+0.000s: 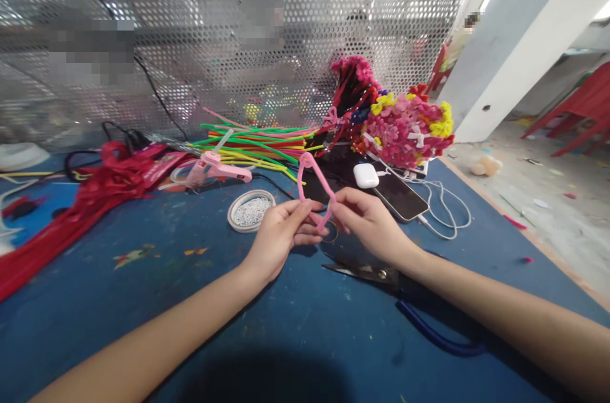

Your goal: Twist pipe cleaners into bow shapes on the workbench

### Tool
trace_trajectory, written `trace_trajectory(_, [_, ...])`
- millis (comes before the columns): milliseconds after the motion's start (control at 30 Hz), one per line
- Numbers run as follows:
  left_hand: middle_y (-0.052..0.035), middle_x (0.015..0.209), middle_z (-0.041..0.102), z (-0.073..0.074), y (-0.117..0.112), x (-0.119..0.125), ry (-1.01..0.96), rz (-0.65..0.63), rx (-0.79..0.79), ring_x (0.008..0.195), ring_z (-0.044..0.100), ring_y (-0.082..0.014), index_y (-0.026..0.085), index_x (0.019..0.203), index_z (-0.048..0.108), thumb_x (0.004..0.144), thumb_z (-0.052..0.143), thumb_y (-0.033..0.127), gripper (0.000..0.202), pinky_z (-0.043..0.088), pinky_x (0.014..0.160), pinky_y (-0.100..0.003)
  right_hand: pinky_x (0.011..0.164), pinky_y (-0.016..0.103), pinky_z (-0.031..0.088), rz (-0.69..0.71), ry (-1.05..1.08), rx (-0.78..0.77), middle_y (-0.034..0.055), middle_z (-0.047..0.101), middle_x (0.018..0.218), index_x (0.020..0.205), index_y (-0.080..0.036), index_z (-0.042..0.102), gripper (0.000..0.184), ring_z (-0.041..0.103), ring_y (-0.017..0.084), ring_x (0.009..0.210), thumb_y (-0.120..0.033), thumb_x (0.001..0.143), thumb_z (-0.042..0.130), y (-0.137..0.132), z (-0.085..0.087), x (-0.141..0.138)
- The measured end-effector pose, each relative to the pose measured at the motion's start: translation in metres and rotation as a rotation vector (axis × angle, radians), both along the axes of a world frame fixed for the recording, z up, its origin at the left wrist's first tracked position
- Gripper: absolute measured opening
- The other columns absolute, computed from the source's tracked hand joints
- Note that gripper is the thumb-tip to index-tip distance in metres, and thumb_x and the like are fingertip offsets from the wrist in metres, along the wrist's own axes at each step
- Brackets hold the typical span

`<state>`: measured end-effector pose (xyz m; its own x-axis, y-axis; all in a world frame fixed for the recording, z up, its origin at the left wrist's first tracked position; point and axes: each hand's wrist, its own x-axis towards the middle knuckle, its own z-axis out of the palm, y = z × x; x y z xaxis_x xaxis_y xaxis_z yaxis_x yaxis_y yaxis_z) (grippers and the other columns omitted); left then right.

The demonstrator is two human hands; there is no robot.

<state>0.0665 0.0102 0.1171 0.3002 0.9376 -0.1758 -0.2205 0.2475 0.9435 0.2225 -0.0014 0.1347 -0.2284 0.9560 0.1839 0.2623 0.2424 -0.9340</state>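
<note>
A pink pipe cleaner (320, 175), bent into a closed loop with a small curl at its top, is held up over the blue table. On its lower left side, my left hand (286, 228) pinches it between thumb and fingers. My right hand (365, 218) grips the lower right side with its fingertips. Left of my hands stands a round dish of small white beads (251, 210). Scissors (365, 273) with dark blades lie below my right hand, their handles partly hidden by my forearm.
Behind lie a pink glue gun (214, 168), colourful pipe cleaners (257, 142) and a bunch of fuzzy flowers (405, 129). A phone (403, 196), a white earbud case (366, 175) and cables sit at right. Red ribbon (90, 206) stretches along the left. A perforated metal panel (190, 40) rises behind.
</note>
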Motion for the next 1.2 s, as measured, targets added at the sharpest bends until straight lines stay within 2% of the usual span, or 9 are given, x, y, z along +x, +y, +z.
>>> trace_trajectory(67, [-0.0005,0.06,0.063,-0.0021,0.0004,0.0006,0.044,-0.013,-0.018,0.052,0.062,-0.0097,0.013,0.078,0.06,0.076,0.059,0.033,0.02,0.051,0.051,-0.019,0.055,0.021,0.032,0.061,-0.239,0.191,-0.0028,0.049,0.063,0.069,-0.016,0.05,0.017,0.042,0.007,0.057,-0.021,0.084,0.044,-0.0026,0.0015,0.0])
trace_trajectory(133, [-0.0003,0.056,0.062,-0.0036,0.0008,0.0013,0.1,-0.042,-0.028,0.047,0.06,-0.0089,0.012,0.073,0.058,0.076,0.058,0.03,0.018,0.051,0.049,-0.019,0.056,0.02,0.031,0.109,-0.362,0.271,-0.0027,0.049,0.064,0.068,-0.016,0.048,0.018,0.042,0.007,0.058,-0.018,0.085,0.041,-0.0045,0.0012,-0.0006])
trace_trajectory(267, [-0.0006,0.057,0.062,-0.0036,0.0007,0.0009,0.21,-0.089,0.047,0.048,0.06,-0.0095,0.013,0.072,0.054,0.079,0.052,0.03,0.019,0.052,0.051,-0.02,0.054,0.02,0.029,0.105,-0.439,0.218,-0.0044,0.045,0.059,0.066,-0.017,0.042,0.02,0.039,0.006,0.054,-0.017,0.085,0.039,-0.0038,-0.0006,-0.0008])
trace_trajectory(433, [0.0024,0.057,0.056,-0.0042,-0.0012,-0.0016,0.324,-0.115,0.212,0.053,0.063,-0.0136,0.017,0.072,0.045,0.083,0.042,0.044,0.03,0.054,0.05,-0.025,0.052,0.02,0.03,0.048,-0.412,0.084,-0.0048,0.047,0.056,0.067,-0.018,0.041,0.019,0.043,0.007,0.052,-0.019,0.086,0.036,-0.0007,0.0008,0.001])
trace_trajectory(667, [0.0007,0.049,0.056,-0.0081,-0.004,0.0007,0.433,-0.19,0.272,0.041,0.058,-0.0125,0.016,0.073,0.047,0.085,0.037,0.037,0.026,0.047,0.039,-0.021,0.054,0.021,0.029,0.134,-0.44,0.199,-0.0038,0.044,0.06,0.066,-0.019,0.038,0.021,0.038,0.007,0.053,-0.019,0.087,0.036,-0.0027,-0.0045,-0.0004])
trace_trajectory(800, [0.0001,0.046,0.055,-0.0085,-0.0049,0.0022,0.405,-0.218,0.229,0.038,0.056,-0.0118,0.016,0.066,0.046,0.086,0.034,0.034,0.029,0.045,0.036,-0.02,0.055,0.021,0.03,0.134,-0.43,0.24,-0.0035,0.046,0.06,0.066,-0.019,0.04,0.022,0.039,0.007,0.053,-0.019,0.087,0.037,-0.0039,-0.0072,-0.0012])
trace_trajectory(1033, [0.0022,0.041,0.051,-0.0108,-0.0049,0.0014,0.462,-0.222,0.304,0.032,0.048,-0.008,0.016,0.062,0.046,0.087,0.034,0.038,0.035,0.037,0.034,-0.017,0.054,0.021,0.031,0.067,-0.404,0.08,-0.0024,0.051,0.06,0.069,-0.017,0.048,0.022,0.043,0.008,0.056,-0.025,0.087,0.038,-0.0021,-0.0033,-0.002])
trace_trajectory(1200, [0.0025,0.046,0.051,-0.0096,-0.0046,0.0019,0.354,-0.249,0.269,0.037,0.049,-0.0071,0.015,0.063,0.048,0.086,0.039,0.033,0.03,0.04,0.038,-0.017,0.053,0.021,0.031,0.042,-0.393,0.057,-0.0014,0.054,0.06,0.069,-0.017,0.05,0.02,0.044,0.009,0.056,-0.024,0.085,0.04,-0.0016,-0.0028,-0.001])
